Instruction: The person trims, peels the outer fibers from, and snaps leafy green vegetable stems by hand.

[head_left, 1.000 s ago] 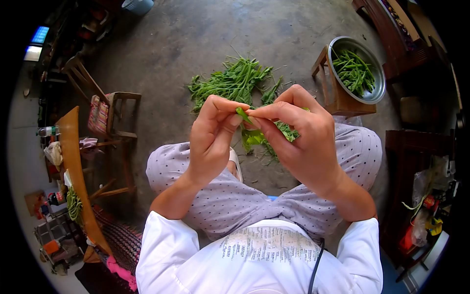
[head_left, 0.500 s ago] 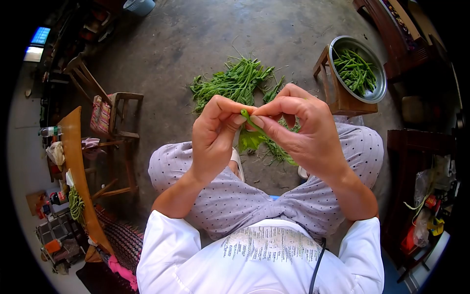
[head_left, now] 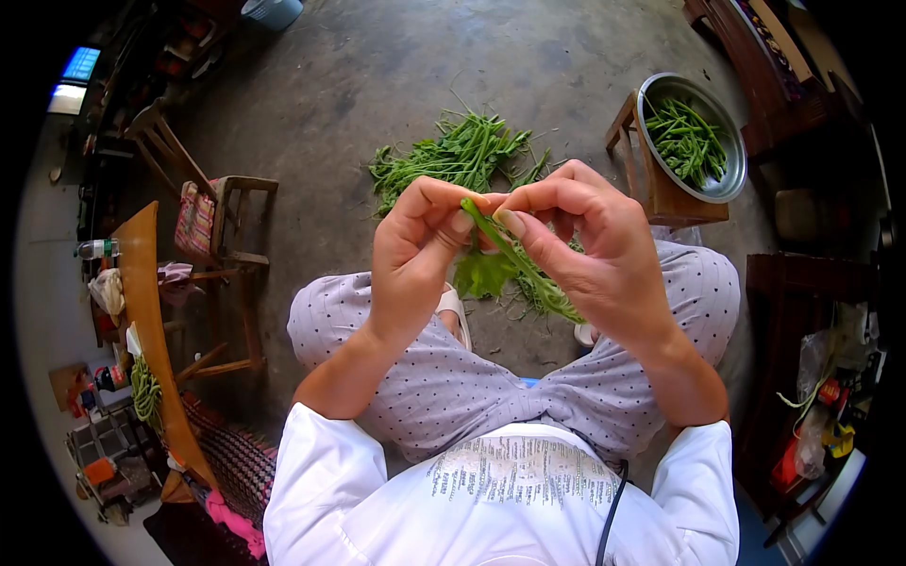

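Between my two hands is a green stem point(head_left: 510, 247) with a broad leaf point(head_left: 483, 274) hanging below it. My left hand point(head_left: 415, 255) pinches the stem's upper end between thumb and forefinger. Thumb and forefinger of my right hand point(head_left: 599, 250) are pressed together close beside that end; whatever they pinch is too small to make out. Beyond my hands a heap of leafy green stems point(head_left: 453, 156) lies on the floor. More loose greens lie under my right hand, partly hidden by it.
At the right, a metal basin point(head_left: 734, 174) of cut green stems rests on a wooden stool point(head_left: 661, 200). A wooden chair point(head_left: 219, 212) and a table edge point(head_left: 151, 311) are at the left. A blue basket point(head_left: 274, 11) stands at the top left.
The stem now shows longer and slants down under my right hand. My right fingertips have moved slightly right, away from my left ones. The leaf hangs more openly.
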`<state>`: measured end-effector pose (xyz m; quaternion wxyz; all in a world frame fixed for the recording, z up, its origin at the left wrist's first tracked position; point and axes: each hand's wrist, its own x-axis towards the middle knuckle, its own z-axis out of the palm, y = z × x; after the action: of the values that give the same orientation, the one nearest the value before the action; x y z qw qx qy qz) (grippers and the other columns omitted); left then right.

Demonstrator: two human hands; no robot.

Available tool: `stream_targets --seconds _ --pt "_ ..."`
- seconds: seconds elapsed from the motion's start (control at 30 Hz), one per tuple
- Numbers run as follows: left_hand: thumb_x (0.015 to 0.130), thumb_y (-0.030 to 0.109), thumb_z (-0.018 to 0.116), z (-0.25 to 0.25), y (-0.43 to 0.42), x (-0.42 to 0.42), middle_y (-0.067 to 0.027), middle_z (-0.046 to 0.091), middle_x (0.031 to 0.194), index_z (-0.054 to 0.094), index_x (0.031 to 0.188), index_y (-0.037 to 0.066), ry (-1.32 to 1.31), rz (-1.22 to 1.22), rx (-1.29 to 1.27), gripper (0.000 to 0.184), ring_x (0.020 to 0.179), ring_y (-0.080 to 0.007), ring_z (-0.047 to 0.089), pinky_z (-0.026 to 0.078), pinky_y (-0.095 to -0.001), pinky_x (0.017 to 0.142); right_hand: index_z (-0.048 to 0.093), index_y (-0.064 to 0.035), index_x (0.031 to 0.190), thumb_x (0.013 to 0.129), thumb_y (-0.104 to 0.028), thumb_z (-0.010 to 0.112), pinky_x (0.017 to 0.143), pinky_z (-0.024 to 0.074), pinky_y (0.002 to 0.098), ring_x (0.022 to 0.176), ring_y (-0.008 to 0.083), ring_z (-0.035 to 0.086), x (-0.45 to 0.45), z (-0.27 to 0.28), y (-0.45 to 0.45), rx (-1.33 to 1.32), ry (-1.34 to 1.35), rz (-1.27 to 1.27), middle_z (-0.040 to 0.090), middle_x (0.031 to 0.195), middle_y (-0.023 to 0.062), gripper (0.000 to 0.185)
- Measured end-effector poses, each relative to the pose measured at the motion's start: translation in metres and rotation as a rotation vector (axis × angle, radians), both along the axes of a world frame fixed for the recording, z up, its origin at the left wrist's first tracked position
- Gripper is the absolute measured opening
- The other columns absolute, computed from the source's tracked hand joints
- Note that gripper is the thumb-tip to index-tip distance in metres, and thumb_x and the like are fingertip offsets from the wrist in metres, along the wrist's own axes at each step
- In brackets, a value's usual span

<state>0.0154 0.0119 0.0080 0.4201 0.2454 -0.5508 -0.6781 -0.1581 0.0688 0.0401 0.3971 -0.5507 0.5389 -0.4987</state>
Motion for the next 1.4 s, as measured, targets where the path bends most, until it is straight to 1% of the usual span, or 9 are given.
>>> stream_targets --seconds 0.23,0.37,0.57,0.7,0.83,0.97,1.17,1.3,1.4 --pt "0.097 0.008 0.052 0.0 -0.001 0.001 -0.0136 0.066 0.108 0.053 0.104 0.001 -0.002 -0.002 -0.007 0.01 0.084 -0.0113 0.061 0.05 -0.0262 0.076 0.067 0.0036 0.099 0.088 -0.004 0.065 0.068 0.0432 0.0203 0.077 0.0065 0.053 -0.002 0.008 0.002 -0.033 0.175 0.022 0.054 0.091 0.0026 0.013" --pt "0.098 0.011 0.05 -0.001 -0.006 0.003 -0.0163 0.066 0.11 0.053 0.106 0.003 0.07 0.004 0.074 0.012 0.086 -0.0135 0.063 0.051 -0.0264 0.077 0.068 0.0007 0.097 0.087 -0.009 0.066 0.065 0.0422 0.0215 0.069 0.008 0.05 -0.011 0.0 -0.003 -0.098 -0.143 0.006 0.057 0.081 0.002 0.014" --pt "0.098 0.013 0.05 -0.004 -0.015 0.011 -0.0169 0.066 0.111 0.055 0.11 0.006 0.147 0.024 0.091 0.015 0.09 -0.0164 0.066 0.052 -0.0259 0.078 0.055 0.0028 0.108 0.096 -0.014 0.057 0.07 0.0469 0.0206 0.076 0.0089 0.056 -0.034 0.004 -0.003 0.145 -0.863 0.264 0.063 0.098 0.0084 0.021" --pt "0.097 0.013 0.05 -0.005 -0.018 0.015 -0.0174 0.066 0.111 0.055 0.11 0.005 0.175 0.021 0.078 0.016 0.091 -0.0182 0.066 0.052 -0.0267 0.079 0.05 0.0013 0.112 0.098 -0.015 0.051 0.069 0.0473 0.021 0.077 0.0089 0.056 -0.054 -0.004 -0.002 0.147 -0.925 0.417 0.06 0.09 0.0066 0.021" --pt "0.097 0.014 0.05 -0.007 -0.02 0.017 -0.0179 0.065 0.111 0.055 0.111 0.005 0.217 0.016 0.116 0.017 0.092 -0.0197 0.066 0.052 -0.028 0.08 0.056 0.0008 0.107 0.096 -0.017 0.056 0.065 0.041 0.018 0.074 0.0055 0.052 -0.054 0.007 0.0 0.074 -0.575 0.265 0.057 0.085 0.0004 0.02" --pt "0.098 0.013 0.049 -0.006 -0.021 0.015 -0.0178 0.065 0.112 0.054 0.112 0.005 0.25 -0.001 0.134 0.017 0.093 -0.0206 0.066 0.052 -0.0287 0.082 0.065 -0.0011 0.107 0.083 -0.009 0.071 0.054 0.0327 0.021 0.062 0.0058 0.04 -0.033 0.009 0.005 -0.059 0.314 0.12 0.046 0.073 -0.002 0.027" --pt "0.098 0.011 0.048 -0.003 -0.023 0.017 -0.0193 0.062 0.117 0.051 0.115 0.005 0.339 -0.07 0.147 0.018 0.099 -0.0239 0.064 0.05 -0.0312 0.087 0.069 -0.0015 0.094 0.077 -0.004 0.073 0.052 0.0335 0.0221 0.059 0.0067 0.041 -0.021 -0.002 0.006 -0.018 0.249 0.086 0.049 0.071 -0.0001 0.017" --pt "0.09 0.015 0.056 0.015 -0.025 0.015 -0.0227 0.054 0.128 0.046 0.127 0.001 0.176 0.036 0.058 0.04 0.112 -0.0292 0.057 0.042 -0.0393 0.098 0.069 -0.0014 0.092 0.077 -0.003 0.073 0.052 0.0341 0.0224 0.059 0.0068 0.042 -0.023 0.002 0.006 -0.017 0.276 0.04 0.049 0.071 0.0003 0.016" --pt "0.08 0.016 0.069 0.02 -0.024 0.014 -0.0141 0.06 0.121 0.06 0.119 0.006 -0.442 0.332 -0.945 0.041 0.118 -0.0281 0.052 0.038 -0.043 0.1 0.067 -0.0009 0.089 0.077 -0.005 0.073 0.054 0.04 0.0263 0.061 0.013 0.049 -0.023 0.004 0.007 -0.029 0.329 0.022 0.053 0.072 0.0048 0.014"
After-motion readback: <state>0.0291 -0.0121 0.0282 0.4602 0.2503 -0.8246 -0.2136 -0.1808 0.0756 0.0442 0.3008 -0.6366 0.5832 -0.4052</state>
